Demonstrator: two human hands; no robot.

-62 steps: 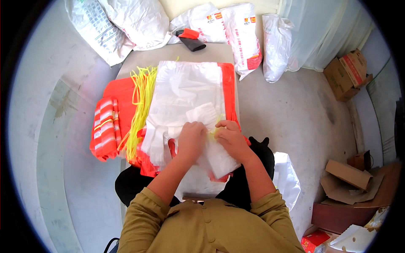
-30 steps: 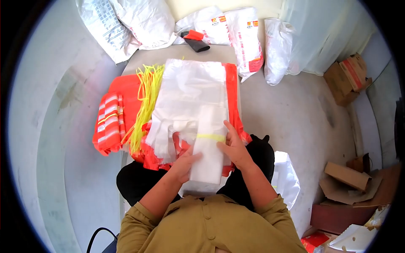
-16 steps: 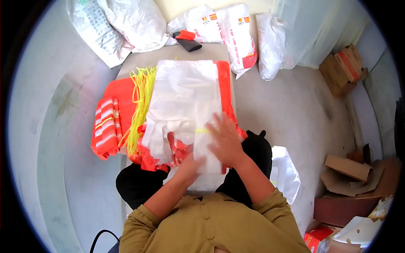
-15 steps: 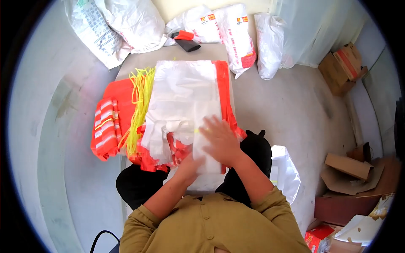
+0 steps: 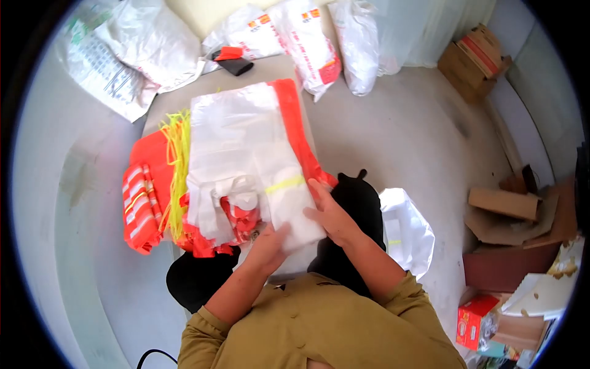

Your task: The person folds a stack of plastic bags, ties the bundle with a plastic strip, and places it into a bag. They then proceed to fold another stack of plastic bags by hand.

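Observation:
A folded bundle of white plastic bags [image 5: 295, 218] with a yellow tie [image 5: 285, 185] across it lies over the lower right of the stack. My left hand [image 5: 269, 245] grips the bundle's lower left edge, and my right hand [image 5: 332, 216] holds its right side, fingers against the plastic. Beneath is a flat stack of white plastic bags [image 5: 236, 132], with white handles and red plastic [image 5: 243, 218] showing at its near end. Red bags [image 5: 289, 111] stick out along the stack's right edge. Loose yellow strips [image 5: 177, 166] lie along its left side.
Red-and-white striped folded bags [image 5: 140, 206] sit at the far left. A black and red object [image 5: 235, 64] lies at the bench's back. Full white sacks [image 5: 301, 43] line the wall. A white bag [image 5: 405, 230] stands right of my knee; cardboard boxes [image 5: 504, 203] lie farther right.
My hands have settled on either side of the white bundle, and its yellow tie shows more fully. The camera view has shifted, moving the stack left in the picture.

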